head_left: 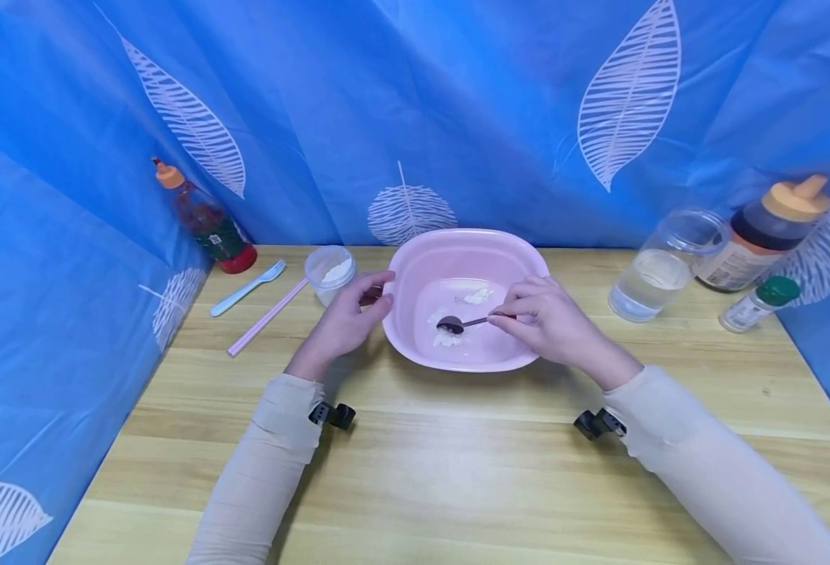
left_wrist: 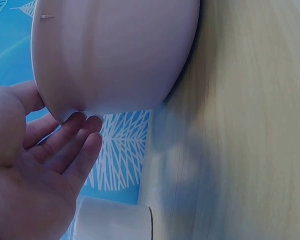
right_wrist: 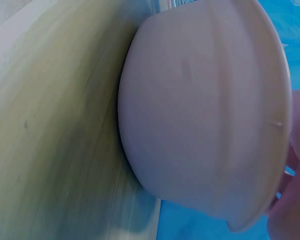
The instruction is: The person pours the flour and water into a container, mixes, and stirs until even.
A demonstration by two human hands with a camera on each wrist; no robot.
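A pink plastic basin point(head_left: 415, 263) stands on the wooden table, with small patches of white powder point(head_left: 477, 297) on its bottom. My left hand point(head_left: 350, 318) holds the basin's left rim; the left wrist view shows the thumb over the edge and fingertips against the outer wall point(left_wrist: 125, 55). Between the thumb and fingers of my right hand point(head_left: 552, 322) is the handle of a small dark spoon point(head_left: 450, 323). Its bowl is low inside the basin, right at the powder. In the right wrist view the basin wall point(right_wrist: 190, 110) hides the spoon.
Left of the basin are a jar of white powder point(head_left: 330, 275), pink chopsticks point(head_left: 267, 318), a light blue fork point(head_left: 248, 289) and a red sauce bottle point(head_left: 210, 224). Rightward stand a clear cup of water point(head_left: 644, 286), a dark sauce bottle point(head_left: 754, 239) and a green-capped shaker point(head_left: 757, 304). Blue cloth point(head_left: 485, 118) hangs behind.
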